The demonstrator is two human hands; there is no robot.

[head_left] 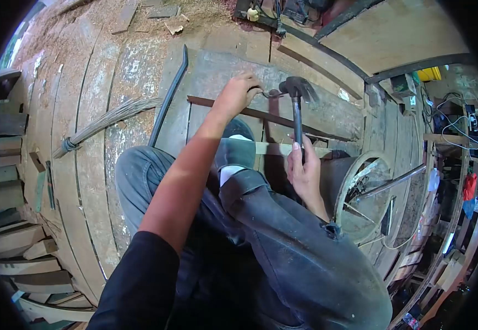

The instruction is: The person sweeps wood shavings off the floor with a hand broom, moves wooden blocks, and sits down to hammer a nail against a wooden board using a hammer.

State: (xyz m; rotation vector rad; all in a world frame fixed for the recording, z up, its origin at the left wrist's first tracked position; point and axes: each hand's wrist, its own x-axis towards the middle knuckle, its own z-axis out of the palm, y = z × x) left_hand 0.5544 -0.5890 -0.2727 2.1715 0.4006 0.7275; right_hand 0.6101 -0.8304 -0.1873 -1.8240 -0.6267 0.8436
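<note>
My right hand (305,168) is wrapped round the handle of a claw hammer (298,118). The hammer's head is raised close to the fingertips of my left hand (240,94). That left hand pinches a small dark metal piece (267,94), whose exact kind I cannot make out. Beneath both hands lies a wide grey board (217,69), with a narrow reddish-brown wooden strip (283,119) across it. My left forearm hides part of the strip's near side.
A bundled twig broom (110,121) and a dark pry bar (168,99) lie to the left on the plank floor. At the right of my knee is a round container (368,220) holding metal tools. Stacked wood pieces (22,239) line the far left.
</note>
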